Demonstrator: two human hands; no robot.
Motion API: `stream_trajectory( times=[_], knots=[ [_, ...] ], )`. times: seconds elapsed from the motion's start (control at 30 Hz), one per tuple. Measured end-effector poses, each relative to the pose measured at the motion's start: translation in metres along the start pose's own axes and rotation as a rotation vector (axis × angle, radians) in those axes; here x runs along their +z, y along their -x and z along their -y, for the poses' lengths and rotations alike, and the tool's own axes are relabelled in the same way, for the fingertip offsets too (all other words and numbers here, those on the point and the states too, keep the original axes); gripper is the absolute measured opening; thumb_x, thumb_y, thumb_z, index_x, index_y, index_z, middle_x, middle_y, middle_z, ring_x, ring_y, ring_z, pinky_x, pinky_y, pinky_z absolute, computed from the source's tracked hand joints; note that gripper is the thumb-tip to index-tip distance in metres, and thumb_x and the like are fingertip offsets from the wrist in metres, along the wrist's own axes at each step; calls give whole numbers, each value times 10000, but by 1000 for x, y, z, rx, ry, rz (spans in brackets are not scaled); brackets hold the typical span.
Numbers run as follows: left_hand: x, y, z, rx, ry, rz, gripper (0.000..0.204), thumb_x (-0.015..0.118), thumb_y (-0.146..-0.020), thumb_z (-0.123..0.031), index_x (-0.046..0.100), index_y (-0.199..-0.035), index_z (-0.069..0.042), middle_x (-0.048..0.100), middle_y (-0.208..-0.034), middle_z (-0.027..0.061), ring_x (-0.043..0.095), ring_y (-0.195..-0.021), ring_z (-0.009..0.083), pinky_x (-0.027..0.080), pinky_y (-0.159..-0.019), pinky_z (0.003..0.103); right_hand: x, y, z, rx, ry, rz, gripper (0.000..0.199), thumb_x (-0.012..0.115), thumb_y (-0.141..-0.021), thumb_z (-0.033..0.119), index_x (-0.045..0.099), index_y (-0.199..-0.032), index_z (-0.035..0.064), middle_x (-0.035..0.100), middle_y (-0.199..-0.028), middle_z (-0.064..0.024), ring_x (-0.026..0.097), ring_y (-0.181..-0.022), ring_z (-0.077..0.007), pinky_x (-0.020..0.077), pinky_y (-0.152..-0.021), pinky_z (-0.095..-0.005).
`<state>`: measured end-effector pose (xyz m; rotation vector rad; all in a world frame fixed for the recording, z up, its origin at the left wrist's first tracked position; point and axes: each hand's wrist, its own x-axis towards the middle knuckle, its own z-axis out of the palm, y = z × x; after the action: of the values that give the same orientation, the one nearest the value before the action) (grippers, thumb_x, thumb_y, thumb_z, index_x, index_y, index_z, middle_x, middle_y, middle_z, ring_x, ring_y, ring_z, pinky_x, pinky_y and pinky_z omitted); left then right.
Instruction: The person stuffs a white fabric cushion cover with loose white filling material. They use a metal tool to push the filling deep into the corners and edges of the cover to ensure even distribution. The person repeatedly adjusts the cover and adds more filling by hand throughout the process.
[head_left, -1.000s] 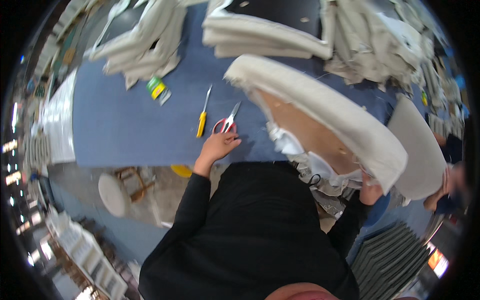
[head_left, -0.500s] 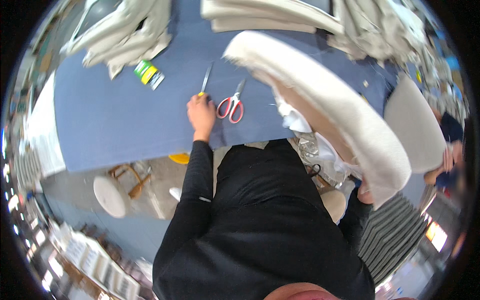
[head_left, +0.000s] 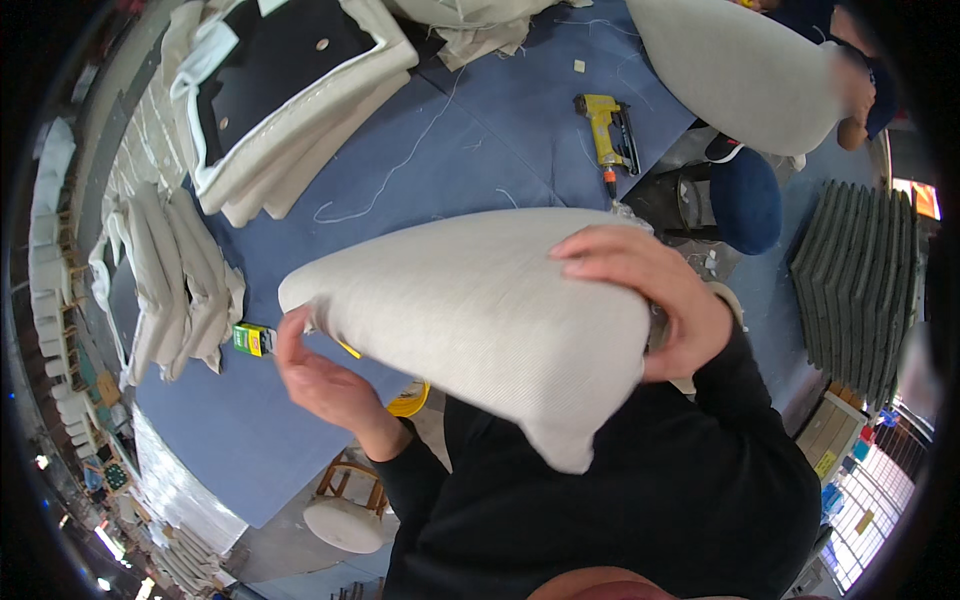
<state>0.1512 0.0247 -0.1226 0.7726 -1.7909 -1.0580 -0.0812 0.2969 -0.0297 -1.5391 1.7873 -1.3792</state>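
A beige fabric-covered chair back (head_left: 470, 310) is held up in front of my body, over the near edge of the blue-topped table. At its narrow left end, my left hand (head_left: 335, 385) closes its fingers around the edge. The right hand (head_left: 655, 290) grips the wider right end, fingers spread over the upper face and thumb low at the side. One padded corner hangs down toward my black top. A small yellow piece (head_left: 348, 349) shows under the lower edge near my left hand; its kind is hidden. The scissors are out of sight.
Beyond the panel, a yellow staple gun (head_left: 606, 135) lies on the table (head_left: 390, 180) among loose threads. Stacked upholstered panels (head_left: 300, 110) stand far left, a green-yellow box (head_left: 254, 339) nearer. At far right, another person holds a beige panel (head_left: 745, 75). A stool (head_left: 345, 523) stands below.
My left hand has left the yellow tool on the table and now grips the panel. The panel has swung from upright at the right to lying across in front of me. The view has turned right.
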Motion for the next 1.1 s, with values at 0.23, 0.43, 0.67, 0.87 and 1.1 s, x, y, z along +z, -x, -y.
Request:
stream_trajectory(
  times=[0.23,0.43,0.67,0.87,1.1],
  knots=[
    [78,-9,-37,253,-209,176,654,311,-1029,-467,754,-972,11,761,-955,188,675,-1014,366,483,-1020,497,-46,44,-255,768,-263,-14,407,714,-1029,416,796,-1114,26,775,-973,-37,664,-846,-79,546,-747,-293],
    [109,-4,-48,105,-279,42,665,300,-1055,-476,755,-973,1,766,-972,167,672,-1008,350,488,-1009,490,20,53,-380,980,575,250,615,705,-896,700,833,-888,99,787,-904,-173,764,-881,-393,598,-793,-509],
    [103,5,-49,171,-328,11,656,313,-1057,-477,753,-981,3,762,-973,167,666,-1003,345,486,-1005,488,40,61,-398,856,586,198,425,705,-967,491,799,-883,85,769,-948,-200,743,-905,-428,587,-795,-557],
    [92,-6,-67,132,-254,92,561,445,-1030,-436,758,-992,28,762,-978,180,668,-996,340,475,-978,460,32,69,-398,838,483,85,274,645,-966,294,774,-877,69,781,-857,-140,753,-861,-379,589,-775,-514],
    [79,-18,-56,230,-189,216,494,518,-1015,-416,774,-1000,6,776,-999,164,683,-1008,330,470,-984,443,-35,5,-365,687,-178,-399,249,545,-1073,233,682,-996,40,680,-699,-72,687,-679,-169,542,-646,-344]
  ],
)
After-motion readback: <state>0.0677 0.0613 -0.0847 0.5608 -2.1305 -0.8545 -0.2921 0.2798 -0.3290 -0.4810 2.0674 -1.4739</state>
